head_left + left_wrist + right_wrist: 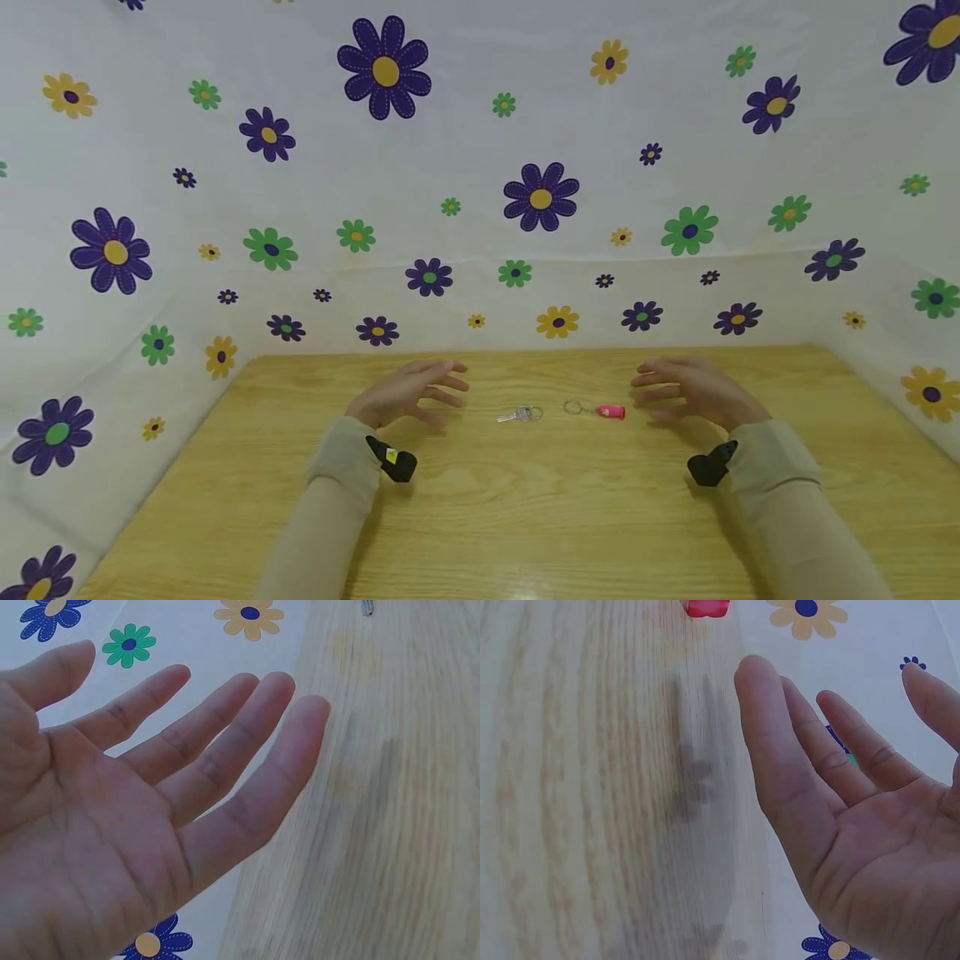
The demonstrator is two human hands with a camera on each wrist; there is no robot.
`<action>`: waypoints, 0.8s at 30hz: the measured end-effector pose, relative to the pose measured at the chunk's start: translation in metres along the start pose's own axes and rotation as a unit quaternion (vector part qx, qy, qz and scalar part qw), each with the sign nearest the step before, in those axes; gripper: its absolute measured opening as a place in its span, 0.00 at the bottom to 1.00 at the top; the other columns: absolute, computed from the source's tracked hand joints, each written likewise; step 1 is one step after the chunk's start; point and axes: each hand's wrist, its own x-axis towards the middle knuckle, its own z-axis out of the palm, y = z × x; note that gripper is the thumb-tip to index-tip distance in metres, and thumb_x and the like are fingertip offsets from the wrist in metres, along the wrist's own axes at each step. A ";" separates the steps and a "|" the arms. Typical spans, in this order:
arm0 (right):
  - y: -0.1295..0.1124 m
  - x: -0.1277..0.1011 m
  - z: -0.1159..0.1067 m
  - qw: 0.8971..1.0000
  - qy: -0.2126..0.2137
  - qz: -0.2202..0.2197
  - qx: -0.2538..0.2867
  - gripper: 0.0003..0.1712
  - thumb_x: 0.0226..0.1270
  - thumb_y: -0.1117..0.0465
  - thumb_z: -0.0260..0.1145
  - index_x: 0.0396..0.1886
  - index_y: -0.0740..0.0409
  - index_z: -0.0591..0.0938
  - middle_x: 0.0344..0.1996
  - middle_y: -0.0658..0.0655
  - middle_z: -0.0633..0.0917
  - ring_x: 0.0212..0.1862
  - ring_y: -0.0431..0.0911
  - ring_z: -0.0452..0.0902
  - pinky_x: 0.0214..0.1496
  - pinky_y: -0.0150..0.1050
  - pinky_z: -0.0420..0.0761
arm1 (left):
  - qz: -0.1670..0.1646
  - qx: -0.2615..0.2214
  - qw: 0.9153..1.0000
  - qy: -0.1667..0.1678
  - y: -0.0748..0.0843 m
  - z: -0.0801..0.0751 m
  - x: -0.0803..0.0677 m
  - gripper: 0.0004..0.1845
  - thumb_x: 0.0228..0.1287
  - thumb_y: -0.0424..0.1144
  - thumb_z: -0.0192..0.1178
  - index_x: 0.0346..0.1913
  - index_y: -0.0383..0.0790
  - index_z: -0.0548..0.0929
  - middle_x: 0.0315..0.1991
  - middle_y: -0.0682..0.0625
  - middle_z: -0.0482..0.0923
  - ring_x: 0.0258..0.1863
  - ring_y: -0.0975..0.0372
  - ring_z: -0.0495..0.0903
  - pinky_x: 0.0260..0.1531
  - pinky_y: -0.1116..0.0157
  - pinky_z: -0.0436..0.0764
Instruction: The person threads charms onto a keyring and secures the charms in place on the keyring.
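— Where do we stand with our hands? Our left hand (408, 390) hovers over the table (480, 517) to the left of the silver key (519, 414); our right hand (693, 390) hovers to the right of the pink fob (611, 411); both have the fingers straight and spread, released, holding nothing.

— And the things themselves? The key lies flat near the middle of the table with a small ring on it; just beside it, to the right, lies the pink fob with its own wire ring (573, 407) pointing toward the key; the two look apart, not joined, though the gap is too small for us to be sure.

— Which step would we call this? We judge it the approach, before any grasp; neither hand touches either piece.

— What does the next move call for? In our view, a fine pinch from each side; the key is thin and flat on the wood, so we would need fingertips at its edge; the fob is rounder and should lift more easily.

— The wrist views? They show open palms only; the fob's red edge (707, 607) sits at the top of the right one.
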 end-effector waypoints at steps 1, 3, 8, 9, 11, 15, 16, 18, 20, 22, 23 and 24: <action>0.000 0.001 0.001 1.000 0.000 0.001 0.002 0.34 0.83 0.52 0.52 0.72 0.75 0.60 0.65 0.74 0.74 0.55 0.56 0.82 0.52 0.47 0.85 | 0.000 -0.002 1.000 -0.002 0.000 0.001 0.003 0.30 0.83 0.53 0.42 0.76 0.36 0.63 0.69 0.32 0.67 0.64 0.42 0.74 0.51 0.47 0.83; 0.000 0.004 0.003 1.000 -0.007 0.005 0.009 0.33 0.83 0.51 0.52 0.72 0.75 0.61 0.65 0.74 0.74 0.55 0.57 0.83 0.52 0.48 0.85 | -0.004 -0.005 1.000 -0.004 0.000 0.002 0.007 0.30 0.84 0.52 0.41 0.76 0.35 0.63 0.70 0.31 0.67 0.64 0.41 0.74 0.51 0.47 0.83; -0.003 0.008 0.002 1.000 -0.016 0.007 0.020 0.32 0.84 0.51 0.51 0.70 0.75 0.63 0.65 0.75 0.73 0.54 0.57 0.83 0.53 0.50 0.84 | -0.009 -0.010 1.000 -0.009 0.002 0.007 0.017 0.29 0.84 0.52 0.40 0.76 0.36 0.63 0.70 0.31 0.67 0.65 0.43 0.73 0.49 0.47 0.84; -0.004 0.007 0.000 1.000 -0.013 0.006 0.020 0.32 0.84 0.51 0.51 0.69 0.75 0.63 0.65 0.75 0.73 0.54 0.57 0.83 0.52 0.50 0.84 | -0.009 -0.013 1.000 -0.013 0.004 0.008 0.020 0.29 0.84 0.52 0.40 0.76 0.36 0.63 0.70 0.32 0.67 0.65 0.43 0.72 0.49 0.46 0.84; -0.005 0.009 -0.001 1.000 -0.010 0.006 0.024 0.32 0.84 0.50 0.50 0.69 0.75 0.63 0.65 0.74 0.74 0.53 0.56 0.84 0.52 0.50 0.84 | -0.008 -0.014 1.000 -0.019 0.005 0.009 0.023 0.30 0.84 0.51 0.41 0.76 0.34 0.63 0.70 0.32 0.67 0.66 0.44 0.72 0.48 0.46 0.84; -0.006 0.011 -0.002 0.999 -0.015 0.011 0.036 0.33 0.84 0.50 0.50 0.69 0.76 0.63 0.64 0.74 0.74 0.53 0.55 0.84 0.53 0.51 0.84 | -0.020 -0.015 0.999 -0.025 0.005 0.012 0.028 0.30 0.84 0.50 0.42 0.75 0.32 0.62 0.69 0.32 0.69 0.65 0.46 0.74 0.47 0.48 0.85; -0.006 0.012 -0.001 0.999 -0.016 0.014 0.039 0.33 0.84 0.50 0.50 0.70 0.76 0.62 0.64 0.73 0.74 0.53 0.55 0.84 0.54 0.51 0.84 | -0.022 -0.015 0.999 -0.025 0.005 0.012 0.029 0.30 0.84 0.50 0.42 0.75 0.32 0.62 0.68 0.32 0.70 0.64 0.46 0.75 0.47 0.48 0.85; -0.005 0.014 0.000 0.999 -0.017 0.020 0.039 0.33 0.84 0.51 0.50 0.70 0.77 0.61 0.64 0.73 0.74 0.53 0.55 0.84 0.54 0.51 0.84 | -0.024 -0.010 0.999 -0.023 0.003 0.013 0.031 0.29 0.84 0.50 0.42 0.75 0.31 0.63 0.67 0.33 0.71 0.63 0.46 0.76 0.48 0.50 0.84; -0.005 0.015 0.002 0.999 -0.017 0.023 0.033 0.34 0.84 0.51 0.50 0.71 0.77 0.61 0.64 0.74 0.74 0.53 0.55 0.84 0.54 0.51 0.84 | -0.022 -0.001 1.000 -0.018 0.002 0.013 0.033 0.29 0.84 0.50 0.42 0.74 0.31 0.64 0.66 0.33 0.72 0.60 0.47 0.78 0.50 0.51 0.84; -0.006 0.017 0.004 0.999 -0.015 0.028 0.027 0.34 0.84 0.51 0.50 0.71 0.76 0.61 0.64 0.74 0.75 0.53 0.55 0.84 0.53 0.49 0.84 | -0.020 0.009 1.000 -0.011 0.000 0.014 0.035 0.29 0.84 0.50 0.42 0.73 0.31 0.66 0.65 0.34 0.74 0.58 0.48 0.80 0.52 0.52 0.83; -0.006 0.018 0.005 0.999 -0.016 0.029 0.023 0.34 0.84 0.50 0.50 0.71 0.76 0.61 0.64 0.74 0.75 0.53 0.55 0.84 0.52 0.49 0.84 | -0.020 0.015 1.000 -0.009 0.000 0.015 0.036 0.29 0.84 0.50 0.42 0.73 0.31 0.67 0.64 0.35 0.75 0.58 0.48 0.80 0.52 0.53 0.83; -0.006 0.019 0.006 0.999 -0.017 0.030 0.021 0.34 0.84 0.50 0.49 0.71 0.76 0.61 0.64 0.74 0.74 0.52 0.55 0.84 0.52 0.48 0.85 | -0.021 0.018 1.000 -0.007 0.000 0.015 0.036 0.28 0.84 0.50 0.42 0.73 0.31 0.67 0.64 0.35 0.75 0.57 0.49 0.81 0.52 0.53 0.83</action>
